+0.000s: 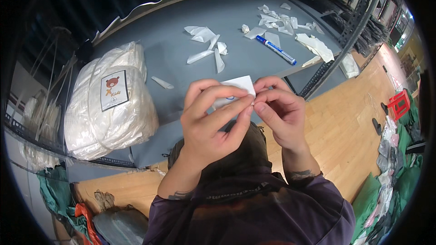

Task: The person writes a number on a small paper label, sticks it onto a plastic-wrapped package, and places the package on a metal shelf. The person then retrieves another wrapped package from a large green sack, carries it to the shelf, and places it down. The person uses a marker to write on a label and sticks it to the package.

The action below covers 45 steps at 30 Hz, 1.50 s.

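In front of my chest I hold a small white piece of paper with a blue mark on it, maybe a sticker. My left hand pinches it from the left, with its fingers lying across its front. At the right corner of the paper, my right hand has thumb and forefinger pressed together on its edge. The fingertips of both hands nearly meet there. To the left on the grey shelf lies a bulky bundle wrapped in clear plastic and strapped, bearing a label with a bear's head.
A blue and white marker pen lies on the shelf. Crumpled white scraps lie around it, with more scraps at the far right. Perforated metal posts frame the shelf. A red stool and green sacks stand right.
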Tool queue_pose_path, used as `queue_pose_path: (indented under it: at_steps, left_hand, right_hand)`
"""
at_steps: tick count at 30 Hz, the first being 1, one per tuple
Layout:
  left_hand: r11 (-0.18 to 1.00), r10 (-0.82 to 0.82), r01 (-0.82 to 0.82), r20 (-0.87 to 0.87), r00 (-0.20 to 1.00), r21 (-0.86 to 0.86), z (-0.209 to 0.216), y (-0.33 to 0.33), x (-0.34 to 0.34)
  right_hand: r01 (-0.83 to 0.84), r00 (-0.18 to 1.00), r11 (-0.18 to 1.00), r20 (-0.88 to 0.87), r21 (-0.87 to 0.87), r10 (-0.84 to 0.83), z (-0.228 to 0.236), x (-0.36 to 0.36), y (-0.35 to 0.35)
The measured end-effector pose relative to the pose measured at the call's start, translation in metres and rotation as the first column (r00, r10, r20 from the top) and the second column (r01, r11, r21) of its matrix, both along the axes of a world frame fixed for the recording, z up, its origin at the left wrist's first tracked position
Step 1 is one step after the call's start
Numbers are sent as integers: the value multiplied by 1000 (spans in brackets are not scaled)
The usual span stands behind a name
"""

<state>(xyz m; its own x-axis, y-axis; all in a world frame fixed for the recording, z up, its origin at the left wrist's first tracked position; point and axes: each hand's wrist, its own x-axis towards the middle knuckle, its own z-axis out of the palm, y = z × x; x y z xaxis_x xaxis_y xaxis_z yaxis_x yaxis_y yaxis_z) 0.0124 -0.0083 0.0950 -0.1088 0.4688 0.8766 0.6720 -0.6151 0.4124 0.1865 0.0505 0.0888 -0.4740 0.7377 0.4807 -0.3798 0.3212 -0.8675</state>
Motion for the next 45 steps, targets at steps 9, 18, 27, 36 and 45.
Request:
queue_pose_path:
  at_steps: [9, 18, 27, 36, 45]
  left_hand:
    - [1000, 15, -15, -24, 1000, -11, -4, -5, -7]
    - [998, -31, 31, -2, 1000, -47, -2, -9, -15]
    - [994, -66, 65, -1, 998, -90, 7, -8, -8]
    - [988, -155, 154, -49, 987, -31, 2, -6, -44]
    - [991, -101, 83, -171, 980, -109, 21, 2, -7]
  right_hand:
    - [22, 998, 999, 65, 35, -24, 1, -6, -1]
    - [120, 967, 887, 150, 445, -206, -2, -15, 1]
    - [93, 975, 895, 141, 436, -170, 5, -4, 2]
    - [-38, 997, 975, 68, 221, 24, -3, -35, -1]
    - [-173, 978, 969, 145, 178, 148, -4, 7, 28]
